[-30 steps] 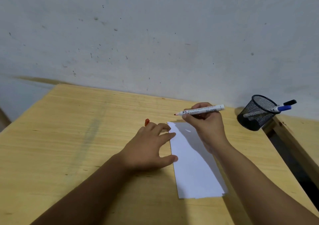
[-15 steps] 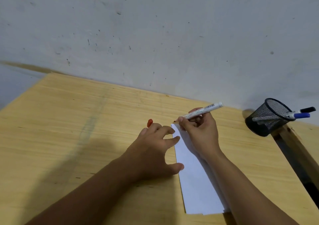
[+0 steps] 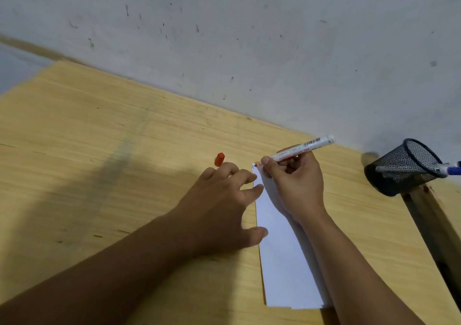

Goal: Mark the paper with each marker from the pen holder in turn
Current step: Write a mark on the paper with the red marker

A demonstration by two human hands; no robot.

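head view: only one camera, everything below is from it
change: a second ago I held the red marker (image 3: 296, 151) level above the sheet, tip off the paper (image 3: 279, 244); now the tip is down at the far left corner
mark: small dark stroke at that corner, just beside the tip; too small to read its colour
meaning: I judge the first marker's mark is being made right now; next is recap, return it, take another
right hand (image 3: 294, 185): closed around the red marker in a writing grip, heel resting on the paper
left hand (image 3: 224, 207): empty, fingers spread, fingertips pinning the paper's left edge, same as before
red cap (image 3: 219, 159): off, lying on the table (image 3: 99, 150) just past my left fingertips, clear of the paper
paper position: flat on the table between my forearms, long axis running away from me
pen holder (image 3: 401, 168): black mesh cup, far right near the wall, well apart from the paper, appears tilted in this wide-angle view
holder contents: a blue-capped marker (image 3: 449, 170) sticks out over its right rim, cut by the frame edge; the black-capped one seen earlier is now out of frame
risk: cap could roll; sheet is held only along one edge
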